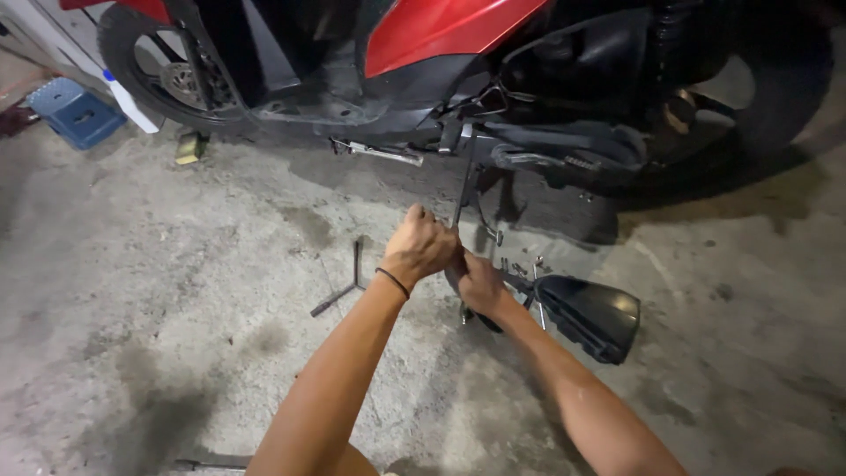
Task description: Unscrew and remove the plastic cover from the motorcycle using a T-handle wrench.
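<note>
- Stained concrete floor [176, 291] is filling the view, with a red and black scooter [458, 53] standing along its far edge.
- Left hand [421, 247] is closing around a long metal tool [464, 185] reaching up under the scooter.
- Right hand [478, 282] is gripping the same tool lower down, touching the left.
- Black plastic panel [590, 316] is lying just beside the hands; a Y-shaped wrench [348, 286] is lying nearby.
- Blue stool [75, 110] is sitting at the far left corner.

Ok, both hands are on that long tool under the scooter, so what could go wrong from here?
1. Left hand and right hand crowd the long tool; a slip could jam knuckles into the scooter.
2. Small loose bolts on the floor beside the black cover could scatter.
</note>
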